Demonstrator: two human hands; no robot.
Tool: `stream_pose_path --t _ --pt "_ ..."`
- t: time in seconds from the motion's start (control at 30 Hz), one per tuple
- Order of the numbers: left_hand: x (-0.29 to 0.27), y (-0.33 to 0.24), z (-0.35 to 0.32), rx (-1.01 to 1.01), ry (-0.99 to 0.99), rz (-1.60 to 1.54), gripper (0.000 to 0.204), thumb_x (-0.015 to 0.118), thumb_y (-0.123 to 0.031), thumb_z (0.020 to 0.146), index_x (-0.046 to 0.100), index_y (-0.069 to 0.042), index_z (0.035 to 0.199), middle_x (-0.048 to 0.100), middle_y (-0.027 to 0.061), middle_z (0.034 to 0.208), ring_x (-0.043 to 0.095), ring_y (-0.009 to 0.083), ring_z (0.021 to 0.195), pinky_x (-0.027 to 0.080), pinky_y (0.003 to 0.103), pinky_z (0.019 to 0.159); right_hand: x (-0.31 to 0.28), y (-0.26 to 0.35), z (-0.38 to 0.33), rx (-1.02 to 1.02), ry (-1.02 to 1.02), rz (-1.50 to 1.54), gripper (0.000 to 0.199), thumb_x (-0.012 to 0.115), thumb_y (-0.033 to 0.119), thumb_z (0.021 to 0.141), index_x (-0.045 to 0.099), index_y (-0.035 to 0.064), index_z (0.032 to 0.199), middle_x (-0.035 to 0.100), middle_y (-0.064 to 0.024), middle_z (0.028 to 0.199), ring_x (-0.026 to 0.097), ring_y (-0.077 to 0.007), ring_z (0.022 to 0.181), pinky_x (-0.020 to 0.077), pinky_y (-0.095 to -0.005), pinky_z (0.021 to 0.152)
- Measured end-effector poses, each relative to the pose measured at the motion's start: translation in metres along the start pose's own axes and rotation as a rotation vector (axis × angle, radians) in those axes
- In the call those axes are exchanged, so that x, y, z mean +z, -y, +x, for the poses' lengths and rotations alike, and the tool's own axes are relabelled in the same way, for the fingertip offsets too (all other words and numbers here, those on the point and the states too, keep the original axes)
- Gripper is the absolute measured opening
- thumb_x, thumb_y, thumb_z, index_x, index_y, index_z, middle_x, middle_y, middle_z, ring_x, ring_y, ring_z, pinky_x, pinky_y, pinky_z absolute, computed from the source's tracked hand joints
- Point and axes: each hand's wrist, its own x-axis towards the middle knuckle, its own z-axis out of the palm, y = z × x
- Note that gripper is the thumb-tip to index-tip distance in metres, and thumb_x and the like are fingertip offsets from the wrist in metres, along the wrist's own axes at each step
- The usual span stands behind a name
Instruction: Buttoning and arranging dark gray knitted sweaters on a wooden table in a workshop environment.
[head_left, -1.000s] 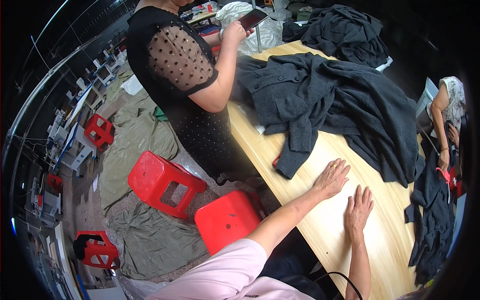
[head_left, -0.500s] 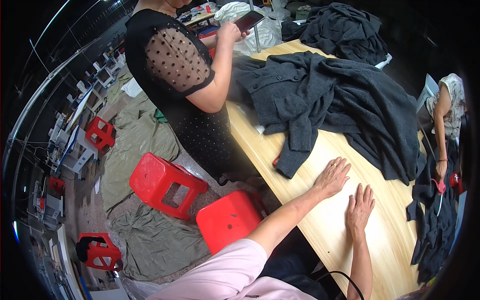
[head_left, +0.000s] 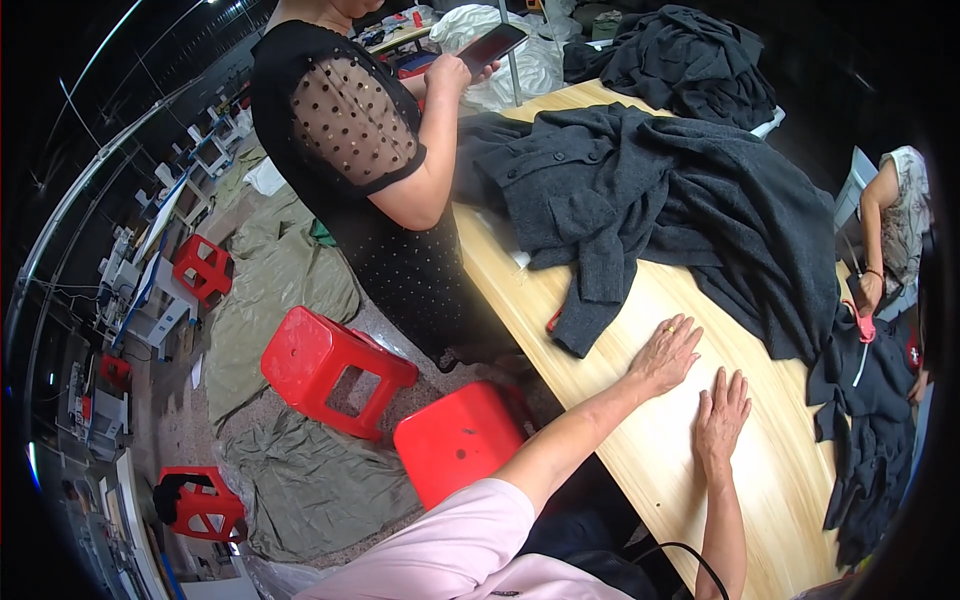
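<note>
My left hand (head_left: pixel 665 357) lies flat on the pale wooden table (head_left: pixel 640 440), fingers stretched out, a ring on one finger. Just to its right and nearer me, my right hand (head_left: pixel 723 418) rests palm down with its fingers apart. Neither hand holds anything. Beyond them a dark grey knitted cardigan (head_left: pixel 590 205) is heaped across the table, its buttons facing up. One cuffed sleeve (head_left: pixel 585 310) reaches toward my left hand without touching it.
A person (head_left: pixel 350 150) at the left handles a phone (head_left: pixel 492 47). Another at the right has red-handled scissors (head_left: pixel 865 322) over dark cloth (head_left: pixel 865 440). Red stools (head_left: pixel 460 440) stand left of the table, near olive cloth (head_left: pixel 310 485) on the floor. More dark garments (head_left: pixel 680 60) pile up behind.
The person at the right has raised the scissors and moved them slightly left, and the dark cloth there has shifted. My two hands stay where they were.
</note>
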Motion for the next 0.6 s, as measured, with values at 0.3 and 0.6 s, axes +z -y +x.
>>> stream_pose_path --t 0.3,0.6 --pt "0.0006 -0.0018 0.0008 0.002 0.003 0.011 0.055 0.055 -0.033 0.114 0.055 0.002 0.157 0.051 0.0270 0.163 0.043 0.0417 0.156 0.031 0.051 0.132 -0.0034 0.0003 -0.0009 0.012 0.014 -0.005 0.062 0.056 0.031 0.113 0.044 0.0087 0.170 0.030 -0.0254 0.179 0.024 -0.0414 0.168 0.0161 -0.0595 0.135" --pt "0.0017 -0.0009 -0.0006 0.008 -0.022 0.014 0.055 0.056 -0.033 0.113 0.056 0.002 0.156 0.051 0.0267 0.162 0.044 0.0418 0.155 0.032 0.051 0.132 -0.0056 0.0026 -0.0016 0.015 0.014 0.001 0.062 0.056 0.031 0.113 0.044 0.0081 0.170 0.030 -0.0257 0.179 0.024 -0.0414 0.168 0.0161 -0.0595 0.135"
